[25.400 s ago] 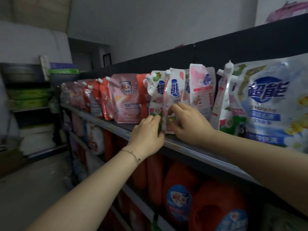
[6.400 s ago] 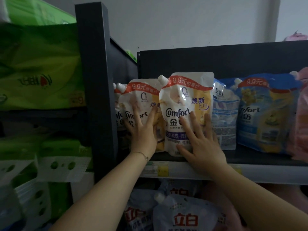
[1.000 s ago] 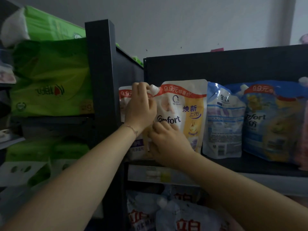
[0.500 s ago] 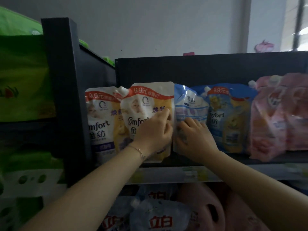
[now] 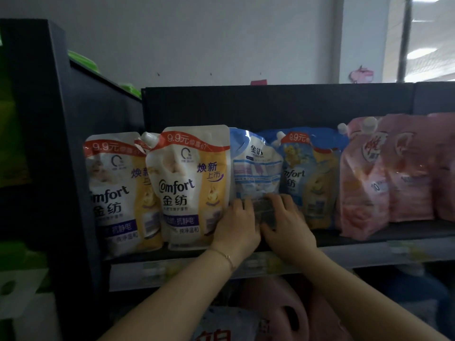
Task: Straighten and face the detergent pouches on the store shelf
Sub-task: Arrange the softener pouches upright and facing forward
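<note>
Shifted since half a second before: left grip [image 5: 236, 225] off the white-and-yellow Comfort pouch [image 5: 192, 185] and across onto the back-facing blue pouch [image 5: 256, 166], beside right grip [image 5: 288, 223]. Held that pouch low down from both sides, with left fingers curled at its left edge and right fingers bent over its lower right front; thumbs hidden. Stood upright on the shelf [image 5: 357, 252], long axis vertical, most of its body rising above both grips, squeezed between the white-and-yellow Comfort pouch and a front-facing blue Comfort pouch [image 5: 312, 178], touching each. Showed its printed back panel outward, so probably called for a half turn about that vertical axis. Lay equally near to either grip, with hardly any room at the sides; likely needed drawing forward clear of its neighbours before turning. Touched none of the pink pouches [image 5: 369, 183] further right.
</note>
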{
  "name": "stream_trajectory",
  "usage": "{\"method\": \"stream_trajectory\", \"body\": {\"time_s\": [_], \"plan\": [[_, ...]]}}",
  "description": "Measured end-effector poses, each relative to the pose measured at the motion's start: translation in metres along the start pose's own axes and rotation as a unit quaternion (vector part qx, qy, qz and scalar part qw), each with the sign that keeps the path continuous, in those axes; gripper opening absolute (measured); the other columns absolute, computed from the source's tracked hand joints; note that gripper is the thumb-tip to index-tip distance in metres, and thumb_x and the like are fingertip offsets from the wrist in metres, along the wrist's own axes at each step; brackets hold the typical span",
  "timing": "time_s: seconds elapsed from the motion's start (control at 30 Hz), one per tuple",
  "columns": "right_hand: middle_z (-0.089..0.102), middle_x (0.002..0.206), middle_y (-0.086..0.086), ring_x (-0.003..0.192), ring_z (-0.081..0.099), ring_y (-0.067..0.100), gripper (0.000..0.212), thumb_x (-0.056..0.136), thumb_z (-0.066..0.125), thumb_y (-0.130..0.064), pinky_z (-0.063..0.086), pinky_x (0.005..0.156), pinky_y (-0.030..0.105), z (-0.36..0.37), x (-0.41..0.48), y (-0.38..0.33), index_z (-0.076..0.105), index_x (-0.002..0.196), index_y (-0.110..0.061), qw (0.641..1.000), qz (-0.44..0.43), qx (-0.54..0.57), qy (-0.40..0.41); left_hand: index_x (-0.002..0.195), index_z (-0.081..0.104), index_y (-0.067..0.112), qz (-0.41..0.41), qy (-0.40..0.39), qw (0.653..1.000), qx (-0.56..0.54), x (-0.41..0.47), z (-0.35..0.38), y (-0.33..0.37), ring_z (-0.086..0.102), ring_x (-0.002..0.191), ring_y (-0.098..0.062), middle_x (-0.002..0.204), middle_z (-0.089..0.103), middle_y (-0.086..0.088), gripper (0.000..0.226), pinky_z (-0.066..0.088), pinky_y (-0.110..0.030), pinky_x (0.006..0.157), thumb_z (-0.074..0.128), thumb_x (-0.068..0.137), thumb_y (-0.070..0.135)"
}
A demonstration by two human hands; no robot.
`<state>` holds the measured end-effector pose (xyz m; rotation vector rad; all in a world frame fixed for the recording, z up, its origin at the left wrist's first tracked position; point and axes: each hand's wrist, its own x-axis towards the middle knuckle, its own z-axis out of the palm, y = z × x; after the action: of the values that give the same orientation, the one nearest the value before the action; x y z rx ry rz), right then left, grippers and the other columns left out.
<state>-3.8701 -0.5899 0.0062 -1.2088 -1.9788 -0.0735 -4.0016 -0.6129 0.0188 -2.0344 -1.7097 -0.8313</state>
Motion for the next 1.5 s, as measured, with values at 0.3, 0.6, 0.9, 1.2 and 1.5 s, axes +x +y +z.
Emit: {"method": "stream_trajectory", "body": {"time_s": [0.3, 0.6, 0.9, 1.2, 1.5], "plan": [[0.042, 0.13, 0.004, 0.117, 0.046, 0.026, 0.055, 0.086, 0.056, -0.034, 0.044, 0.093, 0.043, 0.007, 0.003, 0.006, 0.035, 0.135, -0.022, 1.0, 0.001, 0.001, 0.023, 0.126, 0.045, 0.01, -0.021, 0.016, 1.0, 0.008, -0.006, 0.008, 0.0, 0.059, 0.096, -0.031, 0.116, 0.052, -0.014, 0.038, 0.051, -0.038, 0.07, 0.039, 0.095, 0.033], [0.042, 0.13, 0.008, 0.118, 0.044, 0.028, 0.058, 0.083, 0.059, -0.025, 0.043, 0.095, 0.043, 0.006, -0.001, 0.002, 0.036, 0.136, -0.014, 1.0, 0.005, -0.002, 0.022, 0.092, 0.059, 0.0, 0.024, 0.038, 0.999, 0.009, -0.013, 0.015, -0.003, 0.054, 0.087, -0.039, 0.104, 0.052, -0.027, 0.05, 0.05, -0.043, 0.076, 0.024, 0.083, 0.034], [0.009, 0.161, -0.003, 0.145, 0.012, 0.023, 0.063, 0.093, 0.05, -0.029, 0.03, 0.109, 0.052, 0.005, -0.004, 0.003, 0.024, 0.15, -0.041, 0.999, -0.046, -0.02, 0.005, 0.14, 0.035, 0.004, 0.025, -0.006, 1.0, -0.009, -0.012, 0.013, -0.004, -0.012, 0.145, -0.039, 0.155, -0.013, -0.028, 0.065, 0.005, -0.047, 0.119, 0.012, 0.091, 0.039], [-0.011, 0.162, -0.003, 0.148, -0.008, 0.023, 0.059, 0.095, 0.038, -0.052, 0.019, 0.112, 0.056, 0.007, 0.001, -0.002, 0.019, 0.15, -0.042, 0.995, 0.071, -0.07, -0.015, 0.139, 0.039, 0.008, 0.074, -0.013, 0.995, -0.072, -0.006, 0.019, -0.012, -0.013, 0.147, -0.026, 0.159, -0.015, -0.015, 0.041, 0.007, -0.042, 0.121, 0.033, 0.102, 0.024], [-0.012, 0.161, 0.0, 0.147, -0.008, 0.026, 0.071, 0.093, 0.038, -0.054, 0.021, 0.112, 0.054, 0.007, 0.003, -0.002, 0.01, 0.154, -0.03, 0.988, 0.137, -0.068, -0.021, 0.128, 0.041, 0.013, 0.071, 0.015, 0.996, -0.055, -0.004, 0.019, -0.013, -0.021, 0.145, -0.027, 0.157, -0.023, -0.015, 0.033, 0.002, -0.043, 0.12, 0.038, 0.099, 0.03]]}}
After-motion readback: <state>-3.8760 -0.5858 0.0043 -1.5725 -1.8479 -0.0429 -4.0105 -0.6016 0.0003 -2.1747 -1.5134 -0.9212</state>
